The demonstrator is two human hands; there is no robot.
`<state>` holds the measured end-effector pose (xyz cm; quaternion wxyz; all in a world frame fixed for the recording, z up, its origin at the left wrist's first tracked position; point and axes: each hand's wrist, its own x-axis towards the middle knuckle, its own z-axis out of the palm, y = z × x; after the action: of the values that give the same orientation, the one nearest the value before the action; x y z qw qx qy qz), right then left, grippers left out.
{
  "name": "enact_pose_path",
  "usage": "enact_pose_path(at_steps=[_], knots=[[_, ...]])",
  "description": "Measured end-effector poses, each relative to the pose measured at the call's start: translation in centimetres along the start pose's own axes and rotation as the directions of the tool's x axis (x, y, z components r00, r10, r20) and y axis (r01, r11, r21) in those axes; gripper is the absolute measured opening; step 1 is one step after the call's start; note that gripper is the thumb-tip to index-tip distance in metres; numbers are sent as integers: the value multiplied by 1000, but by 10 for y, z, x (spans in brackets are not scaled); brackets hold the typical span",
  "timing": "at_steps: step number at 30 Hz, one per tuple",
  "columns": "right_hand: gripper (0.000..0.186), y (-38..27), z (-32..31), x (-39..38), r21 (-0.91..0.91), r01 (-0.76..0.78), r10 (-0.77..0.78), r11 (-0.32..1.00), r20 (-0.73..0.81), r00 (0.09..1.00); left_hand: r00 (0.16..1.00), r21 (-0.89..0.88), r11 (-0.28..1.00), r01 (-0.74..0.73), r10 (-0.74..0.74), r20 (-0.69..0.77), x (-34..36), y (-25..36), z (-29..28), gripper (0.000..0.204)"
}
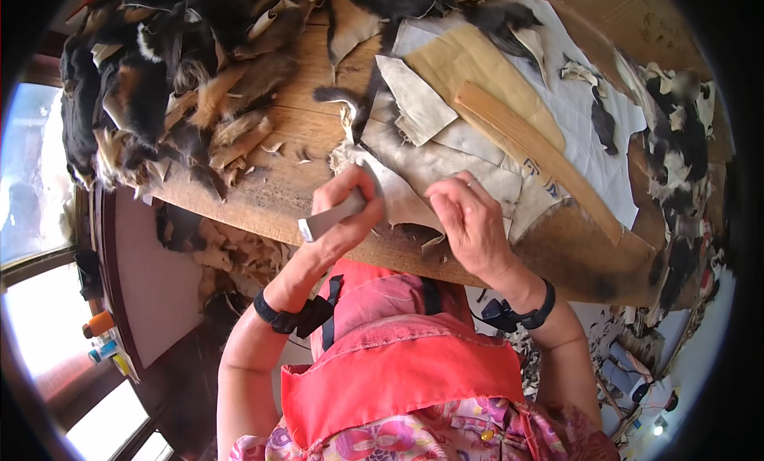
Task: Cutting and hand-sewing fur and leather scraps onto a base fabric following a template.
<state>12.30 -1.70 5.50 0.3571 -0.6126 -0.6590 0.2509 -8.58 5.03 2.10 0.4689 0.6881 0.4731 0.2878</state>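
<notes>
My left hand (342, 210) is wrapped round a flat grey metal tool (317, 224) over a pale piece of hide (398, 194) at the table's near edge. Just right of it, my right hand (469, 222) has its fingers curled and pinched beside that hide; I cannot make out what, if anything, is between them. Behind lie layered pale hides (414, 95), a tan paper pattern (469, 63), a long wooden ruler (541, 158) across it and white paper (605, 174).
Black and brown fur scraps (143, 87) heap across the left of the wooden table (239, 206), with more (676, 134) along the right edge. Windows (40, 166) and small coloured spools (99, 324) are at far left. More scraps (239, 254) lie below the table.
</notes>
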Motion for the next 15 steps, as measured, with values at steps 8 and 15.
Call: enact_pose_path(at_steps=[8, 15], knots=[[21, 22, 31, -41, -113, -239, 239, 964, -11, 971, 997, 58, 997, -43, 47, -66, 13, -26, -5, 15], [14, -7, 50, -42, 104, -321, 312, 941, 89, 946, 1000, 67, 997, -29, 29, 1, 15, -25, -9, 17]])
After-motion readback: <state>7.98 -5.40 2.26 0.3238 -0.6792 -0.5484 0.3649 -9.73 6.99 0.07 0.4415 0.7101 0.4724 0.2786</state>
